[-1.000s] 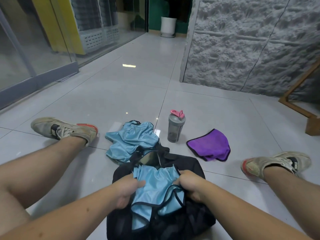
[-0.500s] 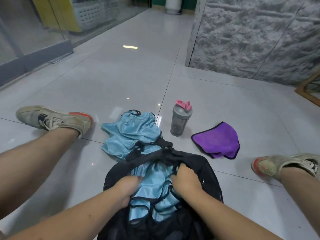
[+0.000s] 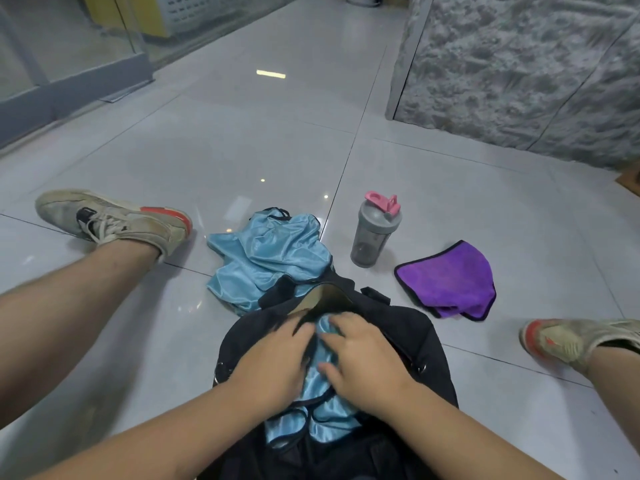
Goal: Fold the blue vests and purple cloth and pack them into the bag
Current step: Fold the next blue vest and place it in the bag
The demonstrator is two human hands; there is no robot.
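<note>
Down on the grey tiled floor [image 3: 242,140], between the person's spread legs, a black bag [image 3: 426,344] is sitting with its mouth gaping open. Both hands are lying palm-down side by side on a light blue vest [image 3: 322,386] that's bunched up in the opening. The left hand [image 3: 273,362] is pressing on the vest's left part with fingers reaching toward the far edge of the opening, and the right hand [image 3: 363,362] is pressing on the right part, fingers spread and fairly straight. Neither looks like it's actually gripping the fabric, more like flattening it. The hands are nearly touching, with just a strip of blue showing between them.

A second blue vest [image 3: 270,251] is lying crumpled on the tiles just past the bag, its near edge tucked under the bag's black strap [image 3: 277,292]. To the right of it a grey shaker bottle [image 3: 372,237] with a pink flip lid is standing upright. Right of the bottle and a bit nearer, the purple cloth [image 3: 446,277] with dark trim is lying loosely folded on the floor, apart from the bag.

Worn sneakers with orange-red soles are showing on both sides, the left shoe [image 3: 114,220] well off to the left and the right shoe [image 3: 575,337] at the right edge. A rough grey stone-look wall [image 3: 519,64] is filling the upper right.
</note>
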